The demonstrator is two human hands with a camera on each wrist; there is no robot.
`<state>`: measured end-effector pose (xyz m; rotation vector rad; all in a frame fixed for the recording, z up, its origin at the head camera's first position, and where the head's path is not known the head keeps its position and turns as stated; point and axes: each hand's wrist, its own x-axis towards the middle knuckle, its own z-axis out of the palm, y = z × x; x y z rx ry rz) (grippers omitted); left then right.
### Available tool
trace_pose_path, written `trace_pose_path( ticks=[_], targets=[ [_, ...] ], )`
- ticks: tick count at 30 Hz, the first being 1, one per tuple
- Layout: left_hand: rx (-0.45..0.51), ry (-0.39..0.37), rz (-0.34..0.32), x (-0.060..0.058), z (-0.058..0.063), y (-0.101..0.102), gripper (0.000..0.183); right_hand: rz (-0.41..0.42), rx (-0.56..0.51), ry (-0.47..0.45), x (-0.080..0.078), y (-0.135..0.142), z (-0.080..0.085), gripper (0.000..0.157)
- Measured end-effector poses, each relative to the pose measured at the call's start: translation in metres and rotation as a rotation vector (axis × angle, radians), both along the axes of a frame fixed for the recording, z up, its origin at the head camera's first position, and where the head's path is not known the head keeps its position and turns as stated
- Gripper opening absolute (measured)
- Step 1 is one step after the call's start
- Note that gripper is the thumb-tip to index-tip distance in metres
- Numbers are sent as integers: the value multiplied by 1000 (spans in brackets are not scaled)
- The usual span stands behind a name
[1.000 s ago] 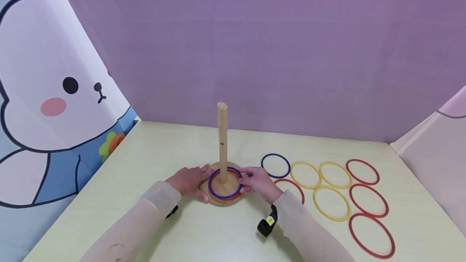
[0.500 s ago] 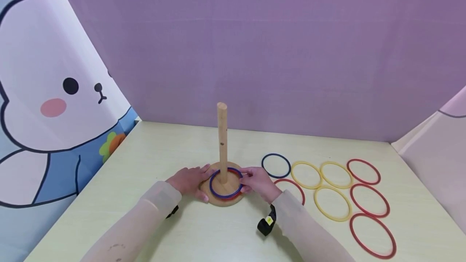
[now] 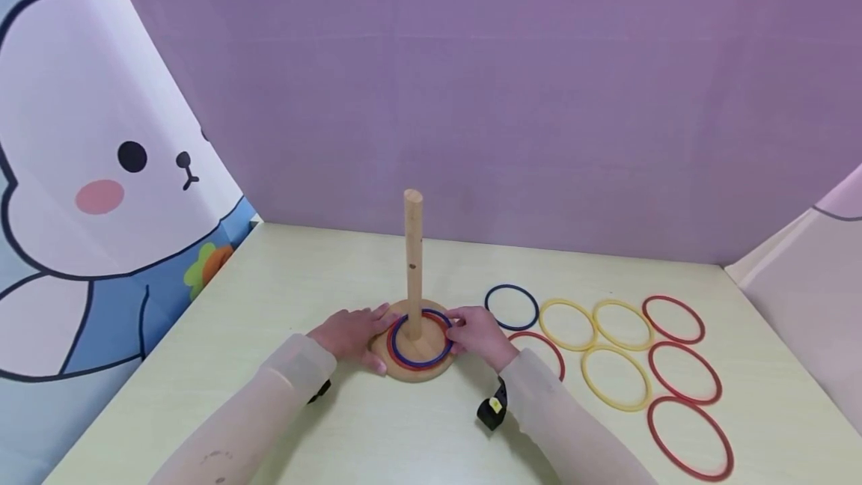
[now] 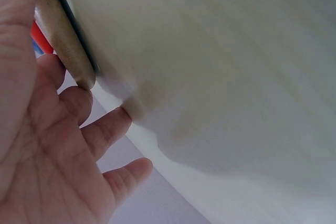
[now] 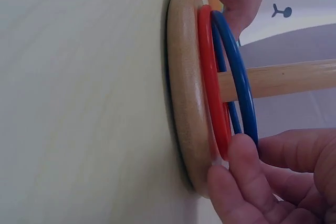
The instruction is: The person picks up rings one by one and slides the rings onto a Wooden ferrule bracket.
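Observation:
A wooden peg stand with an upright peg (image 3: 414,268) and a round base (image 5: 186,93) stands on the table. My left hand (image 3: 353,333) holds the base's left edge, thumb at the front and fingers farther back; in the left wrist view some fingertips (image 4: 77,103) touch its rim. Around the peg, a red ring (image 5: 208,61) lies low over the base. Just above it a blue ring (image 5: 239,72) also encircles the peg, tilted, its near side raised. My right hand (image 3: 480,335) pinches the blue ring's right side between thumb and fingers.
Right of the stand lie another blue ring (image 3: 488,309), a red ring (image 3: 561,360) partly behind my right wrist, several yellow rings (image 3: 584,380), and more red rings (image 3: 720,388) farther right. A purple cloth (image 3: 539,96) hangs behind the table (image 3: 323,260).
The blue ring has shifted slightly to the right over the red one, and more of the red ring shows on its left. My right hand moves with it; my left hand stays put.

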<state>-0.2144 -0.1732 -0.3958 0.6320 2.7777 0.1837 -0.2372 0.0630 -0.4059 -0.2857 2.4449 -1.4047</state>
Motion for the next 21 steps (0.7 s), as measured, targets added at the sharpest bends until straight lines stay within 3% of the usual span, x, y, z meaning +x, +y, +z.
trace_pose_path(
  ticks=[21],
  targets=[
    [-10, 21, -4, 1, 2, 0, 92, 109, 91, 69, 0, -13, 0, 33]
  ],
)
